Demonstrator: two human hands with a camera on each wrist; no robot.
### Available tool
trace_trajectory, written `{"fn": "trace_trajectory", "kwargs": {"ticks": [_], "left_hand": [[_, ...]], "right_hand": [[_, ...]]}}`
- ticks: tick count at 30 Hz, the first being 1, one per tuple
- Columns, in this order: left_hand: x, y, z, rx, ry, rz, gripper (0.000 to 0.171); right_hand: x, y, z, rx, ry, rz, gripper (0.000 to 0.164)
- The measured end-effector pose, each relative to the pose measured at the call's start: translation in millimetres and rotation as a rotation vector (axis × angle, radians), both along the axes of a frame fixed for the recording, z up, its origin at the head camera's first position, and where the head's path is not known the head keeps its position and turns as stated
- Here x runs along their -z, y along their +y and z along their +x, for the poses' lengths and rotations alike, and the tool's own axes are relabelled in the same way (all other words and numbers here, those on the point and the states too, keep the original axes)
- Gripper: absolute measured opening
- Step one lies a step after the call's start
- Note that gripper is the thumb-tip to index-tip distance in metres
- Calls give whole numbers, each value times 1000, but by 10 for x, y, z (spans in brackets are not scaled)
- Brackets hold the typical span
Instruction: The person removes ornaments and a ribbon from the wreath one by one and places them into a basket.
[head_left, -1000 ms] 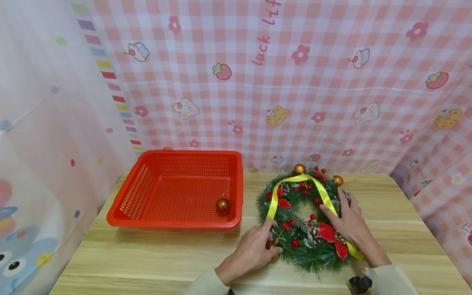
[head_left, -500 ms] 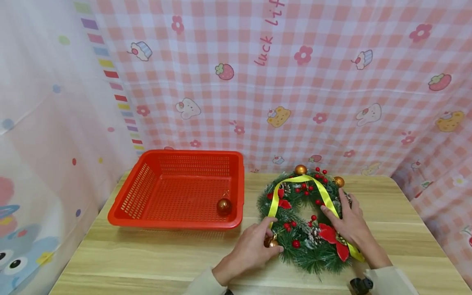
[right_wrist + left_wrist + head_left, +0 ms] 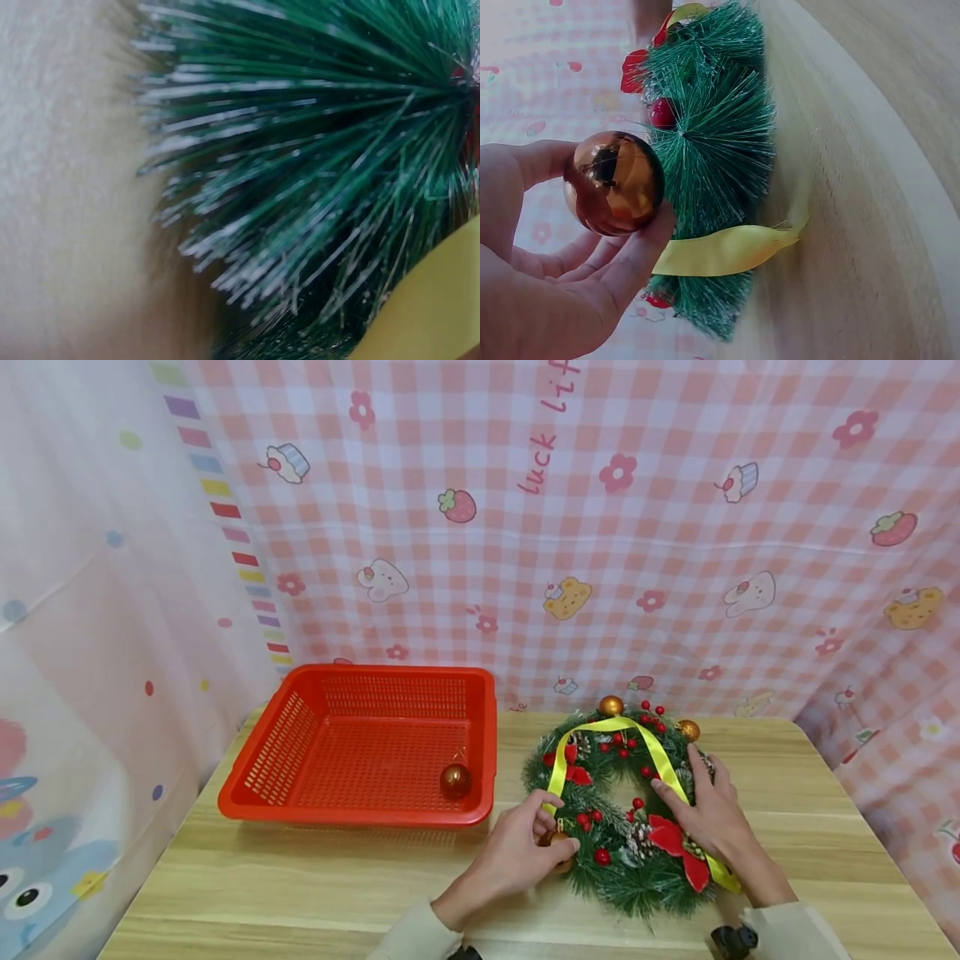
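Observation:
A green Christmas wreath point(image 3: 615, 881) with red berries, pinecones and red flowers lies on the table at the right. A yellow ribbon point(image 3: 658, 758) loops over it. My left hand point(image 3: 517, 843) pinches a shiny copper-coloured bauble point(image 3: 615, 184) between thumb and fingers at the wreath's left edge. The ribbon's lower left end passes just behind those fingers. My right hand point(image 3: 712, 810) rests on the wreath's right side, thumb and fingers spread over the greenery. In the right wrist view only needles point(image 3: 300, 135) and a piece of ribbon show, the hand itself out of sight.
A red plastic basket point(image 3: 360, 814) stands left of the wreath, with another copper bauble point(image 3: 455, 781) inside. Two gold baubles sit on the wreath's far edge, one bauble point(image 3: 611, 705) at the top. A checked curtain point(image 3: 480, 568) hangs behind the wooden table point(image 3: 300, 893).
My left fingers have shifted slightly upward around the bauble, which has turned and risen a little. The right hand and the wreath stay in place.

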State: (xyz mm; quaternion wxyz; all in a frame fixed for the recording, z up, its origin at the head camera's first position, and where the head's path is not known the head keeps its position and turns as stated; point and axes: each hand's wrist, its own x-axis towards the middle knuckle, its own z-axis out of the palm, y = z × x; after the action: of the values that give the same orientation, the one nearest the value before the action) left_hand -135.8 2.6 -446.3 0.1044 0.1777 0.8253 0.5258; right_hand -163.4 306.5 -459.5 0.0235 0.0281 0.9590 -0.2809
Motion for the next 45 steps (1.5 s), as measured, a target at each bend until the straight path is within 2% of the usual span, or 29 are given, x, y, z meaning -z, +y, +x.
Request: {"fn": "trace_trajectory", "kwargs": {"ticks": [5, 13, 19, 27, 33, 37, 45], "left_hand": [[14, 4, -24, -3, -49, 31, 40], [22, 9, -22, -1, -13, 50, 39], [47, 41, -23, 10, 6, 10, 34], [69, 89, -13, -60, 52, -22, 27], [87, 129, -16, -144, 170, -117, 33], [85, 160, -17, -179, 221, -135, 34], [79, 204, -32, -211, 225, -108, 33]], "right_hand": [[13, 3, -2, -2, 5, -3, 94], [7, 1, 2, -3, 4, -4, 95], [15, 8, 0, -1, 6, -2, 94], [22, -2, 4, 2, 19, -1, 94], [18, 0, 6, 3, 17, -3, 94], [13, 5, -1, 1, 14, 0, 94], [8, -14, 10, 0, 20, 5, 94]]}}
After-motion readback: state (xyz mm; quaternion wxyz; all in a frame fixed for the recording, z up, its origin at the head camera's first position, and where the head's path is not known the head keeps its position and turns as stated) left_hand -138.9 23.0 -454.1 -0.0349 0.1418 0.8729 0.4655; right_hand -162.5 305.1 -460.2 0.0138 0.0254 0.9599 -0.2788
